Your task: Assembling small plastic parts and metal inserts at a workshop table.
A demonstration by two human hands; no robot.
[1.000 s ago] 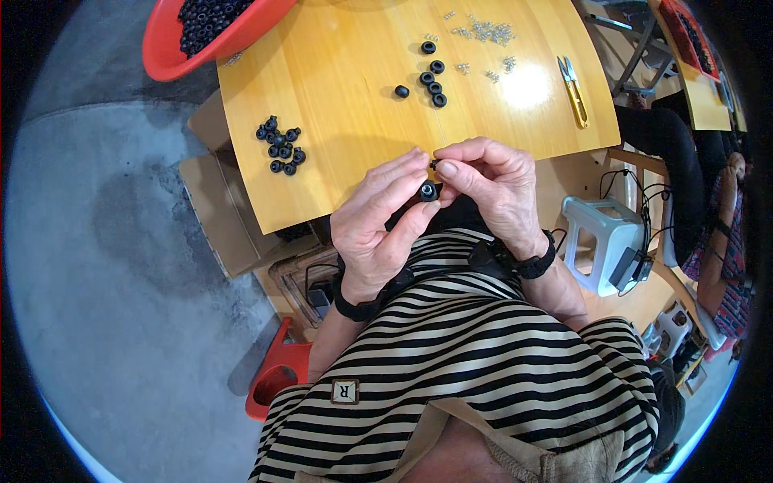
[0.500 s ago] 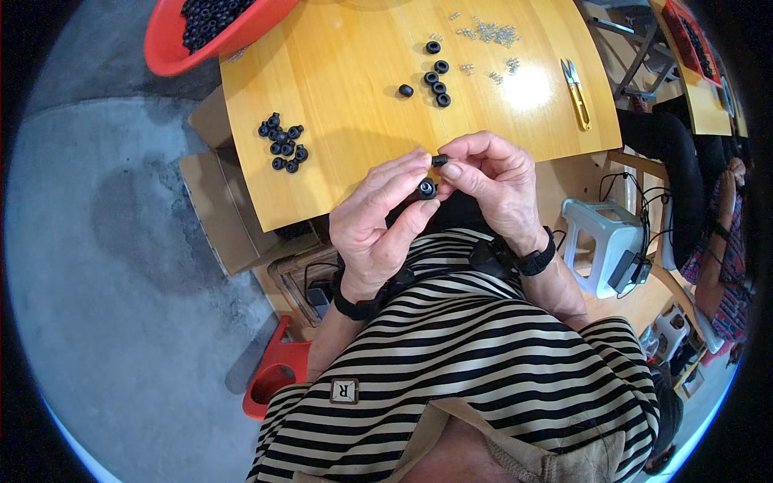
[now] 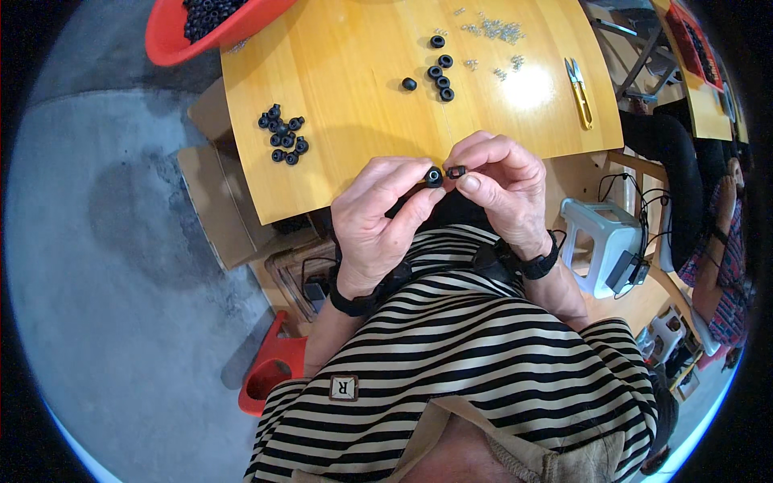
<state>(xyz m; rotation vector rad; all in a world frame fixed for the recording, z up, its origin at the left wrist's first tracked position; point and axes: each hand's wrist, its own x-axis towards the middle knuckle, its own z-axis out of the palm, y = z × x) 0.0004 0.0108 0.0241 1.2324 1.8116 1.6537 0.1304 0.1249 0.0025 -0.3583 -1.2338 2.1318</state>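
Note:
My left hand [image 3: 386, 213] pinches a round black cord-lock body [image 3: 433, 175] between thumb and fingertips; a pale metal ring or spring end shows in its opening. Right beside it, my right hand [image 3: 501, 181] grips a small black plunger [image 3: 456, 172] with a hole through its side. The two parts are held close together above the table's near edge. Farther off on the table [image 3: 346, 80] lie several loose black cord-lock bodies [image 3: 436, 72] and a single one [image 3: 409, 84]. To the left sits a cluster of black cord locks [image 3: 283, 135] with plungers sticking out.
Small silvery springs [image 3: 501, 30] are scattered at the far side. Yellow-handled thread snips [image 3: 580, 95] lie at the right. A red bowl [image 3: 165, 48] of black parts overhangs the far left corner. A white stool [image 3: 592, 241] and another person's arm [image 3: 725, 209] are on the right.
My left hand has raised the cord-lock body slightly beside the plunger. The right hand has shifted a little right and turned the plunger, so its side hole now shows.

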